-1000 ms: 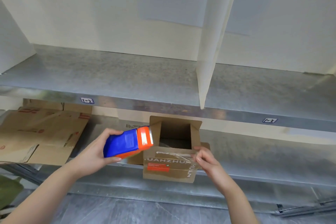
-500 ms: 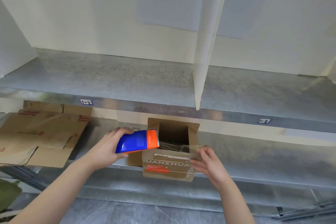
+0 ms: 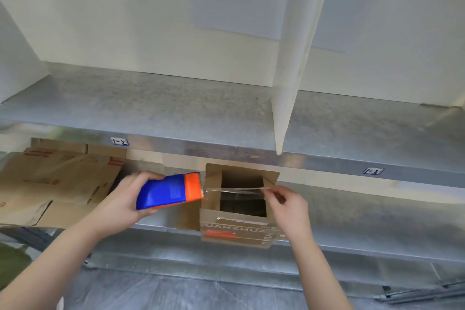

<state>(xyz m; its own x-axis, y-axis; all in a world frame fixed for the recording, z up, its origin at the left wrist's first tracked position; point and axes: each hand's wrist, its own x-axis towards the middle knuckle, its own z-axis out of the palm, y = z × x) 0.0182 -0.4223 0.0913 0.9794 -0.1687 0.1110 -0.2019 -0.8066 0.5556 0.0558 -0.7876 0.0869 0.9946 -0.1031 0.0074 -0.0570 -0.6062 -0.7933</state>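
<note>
A wide metal upper shelf [image 3: 151,108] is seen across the top. It is split by a white board [image 3: 289,83] that is stood upright on it. A lower shelf [image 3: 364,209] is seen under it. A pile of flat cardboard [image 3: 55,184] is laid at the left end of the lower shelf. A small brown box [image 3: 236,231] is set at the front edge of the lower shelf, near the middle, and its top flaps are open. A blue and orange tape holder [image 3: 168,192] is gripped by the left hand [image 3: 120,204], just left of the box, with its orange end pointed at the box. A strip of clear tape [image 3: 236,190] is stretched from the orange end across the open top of the box. The other end of the strip is pinched by the fingers of the right hand [image 3: 289,209], above the right side of the box.
</note>
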